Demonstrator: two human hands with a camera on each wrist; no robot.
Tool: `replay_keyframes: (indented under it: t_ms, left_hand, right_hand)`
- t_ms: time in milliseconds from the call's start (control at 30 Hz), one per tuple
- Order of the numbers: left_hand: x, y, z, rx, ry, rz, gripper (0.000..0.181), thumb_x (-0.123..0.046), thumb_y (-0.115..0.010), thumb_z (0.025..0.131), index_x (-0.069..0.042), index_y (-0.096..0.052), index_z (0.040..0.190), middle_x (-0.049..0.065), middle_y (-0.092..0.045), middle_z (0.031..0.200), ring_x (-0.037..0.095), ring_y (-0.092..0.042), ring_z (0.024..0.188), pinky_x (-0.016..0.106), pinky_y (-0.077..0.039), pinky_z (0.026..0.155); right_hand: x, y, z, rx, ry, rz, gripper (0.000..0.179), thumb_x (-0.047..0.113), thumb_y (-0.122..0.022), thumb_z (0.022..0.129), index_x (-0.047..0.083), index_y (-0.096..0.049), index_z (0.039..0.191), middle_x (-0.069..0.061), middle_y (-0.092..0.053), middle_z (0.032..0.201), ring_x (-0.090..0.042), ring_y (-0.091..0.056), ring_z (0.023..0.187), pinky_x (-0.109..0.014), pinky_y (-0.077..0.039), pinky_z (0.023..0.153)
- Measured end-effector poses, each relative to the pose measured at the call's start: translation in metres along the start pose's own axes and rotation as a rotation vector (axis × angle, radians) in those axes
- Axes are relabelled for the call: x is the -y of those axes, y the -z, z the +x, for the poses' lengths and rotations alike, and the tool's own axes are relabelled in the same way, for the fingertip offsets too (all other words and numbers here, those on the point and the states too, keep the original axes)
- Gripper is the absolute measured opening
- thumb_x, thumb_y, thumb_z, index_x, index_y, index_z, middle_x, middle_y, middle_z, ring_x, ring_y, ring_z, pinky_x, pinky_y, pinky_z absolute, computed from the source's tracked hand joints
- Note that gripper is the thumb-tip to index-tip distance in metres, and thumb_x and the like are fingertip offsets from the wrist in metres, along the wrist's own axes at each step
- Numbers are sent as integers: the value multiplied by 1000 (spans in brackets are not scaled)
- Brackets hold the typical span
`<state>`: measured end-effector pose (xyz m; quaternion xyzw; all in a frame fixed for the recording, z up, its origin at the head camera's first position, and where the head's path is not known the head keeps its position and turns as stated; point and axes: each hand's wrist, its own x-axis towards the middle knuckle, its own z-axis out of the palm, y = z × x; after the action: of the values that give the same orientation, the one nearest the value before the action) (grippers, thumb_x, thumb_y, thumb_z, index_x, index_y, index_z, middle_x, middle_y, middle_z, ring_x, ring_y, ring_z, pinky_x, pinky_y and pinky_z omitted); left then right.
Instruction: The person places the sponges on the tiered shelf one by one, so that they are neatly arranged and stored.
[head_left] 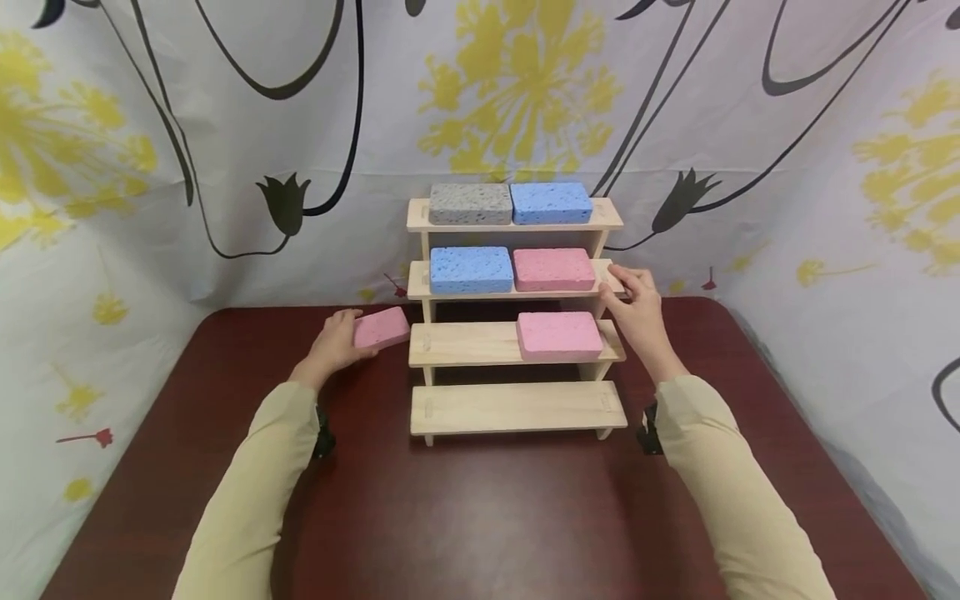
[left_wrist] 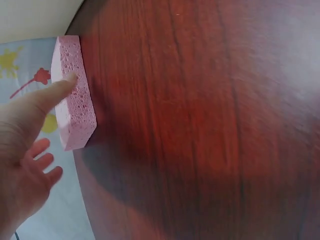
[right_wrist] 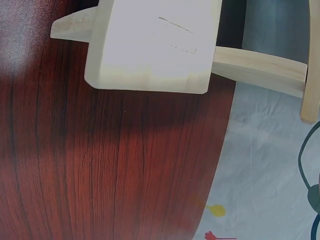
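My left hand [head_left: 335, 343] grips a pink sponge [head_left: 382, 328] just left of the wooden tiered rack [head_left: 465, 343], near its third shelf from the top. In the left wrist view the thumb [left_wrist: 60, 91] presses the sponge's porous side [left_wrist: 80, 95]. At the rack's right side, my right hand [head_left: 639, 317] has its thumb and fingers spread at the end of the second shelf. Whether they touch the wood is unclear. Nearest to them lies a darker pink sponge [head_left: 553, 269]. The right wrist view shows a shelf end [right_wrist: 155, 45] but not the fingers.
On the top shelf sit a grey sponge [head_left: 470, 204] and a blue sponge [head_left: 551, 202]. Another blue sponge [head_left: 471, 269] is on the second shelf, and a light pink sponge [head_left: 559, 336] on the third. The dark red table [head_left: 525, 517] meets a patterned cloth [head_left: 360, 250] behind.
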<state>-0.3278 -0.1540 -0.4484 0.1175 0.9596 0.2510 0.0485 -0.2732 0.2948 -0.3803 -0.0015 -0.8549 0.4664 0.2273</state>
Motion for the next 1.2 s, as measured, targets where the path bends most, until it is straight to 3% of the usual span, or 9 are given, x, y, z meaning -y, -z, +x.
replay_keyframes:
  t_ms: [67, 233, 267, 300, 333, 433, 533, 800, 1200]
  left_hand:
    - [10, -4, 8, 33, 23, 4, 83, -29, -71, 75, 5, -27, 137, 31, -29, 137, 44, -29, 124, 55, -32, 100]
    - [61, -29, 39, 44, 41, 15, 101, -44, -74, 69, 3, -21, 141, 33, -30, 132, 46, -30, 119, 54, -36, 95]
    - [72, -36, 45, 12, 17, 22, 103, -49, -73, 68, 3, -22, 140, 34, -31, 129, 46, -31, 116, 51, -38, 93]
    - [73, -36, 46, 12, 26, 21, 103, -49, -73, 67, 4, -23, 140, 34, -31, 128, 47, -30, 115, 51, -38, 92]
    - [63, -30, 41, 37, 57, 13, 101, -44, -74, 68, 6, -24, 139, 36, -30, 129, 48, -29, 117, 53, -36, 95]
    - [40, -12, 21, 38, 66, 10, 90, -37, -74, 70, 10, -32, 134, 37, -32, 125, 48, -31, 113, 51, -36, 93]
    - [16, 6, -1, 54, 97, -12, 80, -27, -72, 72, 13, -35, 131, 36, -34, 123, 48, -32, 112, 52, -35, 94]
    - [16, 15, -12, 34, 123, -40, 77, -25, -72, 72, 12, -36, 129, 35, -36, 123, 47, -34, 113, 53, -35, 95]
    - [0, 54, -36, 37, -7, -25, 75, -22, -74, 69, 11, -39, 127, 30, -39, 120, 39, -36, 106, 52, -36, 90]
  right_hand:
    - [1, -2, -1, 4, 5, 1, 43, 17, -58, 87, 2, -52, 127, -14, -44, 118, -22, -45, 114, -36, -37, 101]
    - [3, -4, -2, 12, 2, -5, 44, 19, -58, 88, 3, -52, 128, -15, -44, 118, -21, -45, 113, -27, -38, 97]
    - [4, -4, -3, 13, 1, -5, 44, 19, -58, 88, 3, -51, 129, -14, -44, 119, -21, -45, 113, -26, -38, 97]
    - [4, -4, -3, 11, 0, -6, 44, 19, -58, 88, 4, -51, 129, -14, -44, 119, -21, -45, 113, -25, -38, 97]
    - [4, -4, -3, 9, -2, -5, 44, 19, -58, 88, 4, -51, 129, -14, -44, 119, -21, -45, 113, -26, -38, 97]
    - [5, -2, -3, 3, -6, 6, 44, 19, -59, 88, 4, -52, 128, -15, -44, 119, -21, -45, 113, -27, -38, 97]
    - [5, -1, -4, 5, -15, 2, 44, 19, -59, 88, 4, -51, 129, -14, -44, 118, -17, -45, 110, -19, -37, 93]
    - [0, 1, -6, 13, -24, -21, 46, 23, -57, 89, 5, -50, 131, -13, -43, 119, -21, -45, 113, -15, -35, 91]
    - [4, 1, -5, 12, -32, -4, 46, 23, -57, 89, 7, -50, 131, -13, -42, 120, -20, -46, 114, -11, -36, 89]
